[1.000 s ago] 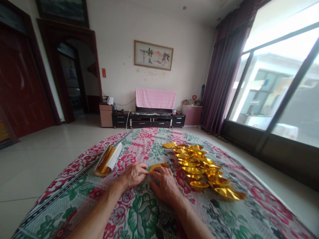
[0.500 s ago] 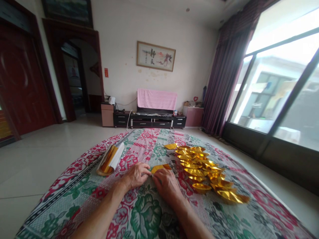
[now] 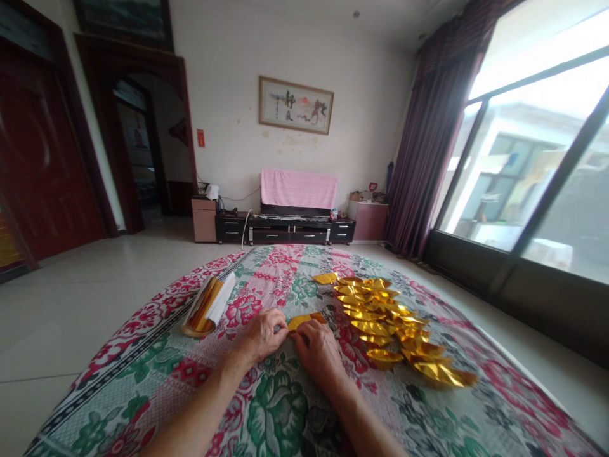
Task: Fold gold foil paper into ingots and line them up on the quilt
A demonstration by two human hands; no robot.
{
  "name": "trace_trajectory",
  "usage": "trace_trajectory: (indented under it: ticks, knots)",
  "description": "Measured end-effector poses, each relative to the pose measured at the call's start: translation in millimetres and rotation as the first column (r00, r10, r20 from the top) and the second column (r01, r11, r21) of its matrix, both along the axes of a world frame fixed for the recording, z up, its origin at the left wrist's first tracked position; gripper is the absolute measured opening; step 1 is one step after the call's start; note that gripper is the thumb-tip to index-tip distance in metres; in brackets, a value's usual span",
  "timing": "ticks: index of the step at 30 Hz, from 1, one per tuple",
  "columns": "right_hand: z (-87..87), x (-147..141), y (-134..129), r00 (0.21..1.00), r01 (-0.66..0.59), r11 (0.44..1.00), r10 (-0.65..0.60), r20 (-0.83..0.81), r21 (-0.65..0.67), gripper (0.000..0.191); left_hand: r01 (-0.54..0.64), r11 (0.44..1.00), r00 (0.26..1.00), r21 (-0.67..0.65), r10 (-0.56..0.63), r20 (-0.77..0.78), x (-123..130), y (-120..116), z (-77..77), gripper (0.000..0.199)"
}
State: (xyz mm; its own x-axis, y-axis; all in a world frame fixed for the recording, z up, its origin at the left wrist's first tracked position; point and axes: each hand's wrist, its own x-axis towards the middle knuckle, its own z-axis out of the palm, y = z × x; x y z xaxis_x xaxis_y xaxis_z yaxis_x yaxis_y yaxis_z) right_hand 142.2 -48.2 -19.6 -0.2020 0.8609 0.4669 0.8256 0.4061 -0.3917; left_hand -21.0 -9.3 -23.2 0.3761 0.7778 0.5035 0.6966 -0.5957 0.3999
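Observation:
A small piece of gold foil paper [image 3: 301, 319] lies partly folded on the flowered tablecloth in front of me. My left hand [image 3: 264, 332] pinches its left end, fingers curled and closed. From the near side my right hand [image 3: 318, 348] grips the same paper, its bent fingers covering the near edge. Just to the right stand rows of folded gold paper ingots [image 3: 373, 328], several of them, boat-shaped and shiny. A flat gold paper piece [image 3: 325, 278] rests at the far end of those rows.
A loose roll of gold and white paper sheets [image 3: 209, 306] lies at the left of the table. The patterned tablecloth [image 3: 278, 406] covers the rounded table. Beyond stand a low black cabinet [image 3: 290, 232], a pink cloth [image 3: 299, 188], and a large window on the right.
My left hand's fingers have curled in more tightly at the paper's left end. My right hand has shifted only slightly. The ingots and the roll stay where they were.

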Motion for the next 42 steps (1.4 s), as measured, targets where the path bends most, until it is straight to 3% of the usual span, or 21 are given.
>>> trace_trajectory:
  ticks: [4,11,19,27,42]
  knots:
    - [-3.0,0.9,1.9,0.999,0.016,1.0,-0.017,-0.044,-0.021,0.01,-0.023,1.0,1.0,0.004,0.023,-0.007,1.8,0.4,-1.6,0.011]
    - [-6.1,3.4,4.1,0.995,-0.006,1.0,0.006,-0.102,-0.003,0.026,-0.025,1.0,1.0,-0.013,0.025,-0.004,2.9,1.2,-1.2,0.01]
    - [-4.6,3.5,3.6,0.997,-0.008,1.0,0.008,-0.082,0.003,0.016,-0.035,0.999,0.999,-0.004,0.035,-0.011,3.9,1.3,-0.8,0.011]
    - [-4.8,3.5,5.1,0.997,-0.03,0.999,0.03,-0.075,0.013,0.022,-0.076,0.997,0.997,-0.011,0.075,-0.032,6.6,0.7,-0.8,0.012]
    - [-8.6,6.9,4.7,0.984,-0.069,0.997,0.074,-0.161,0.037,0.015,-0.08,0.996,0.995,-0.03,0.078,-0.062,7.5,2.8,-0.5,0.011]
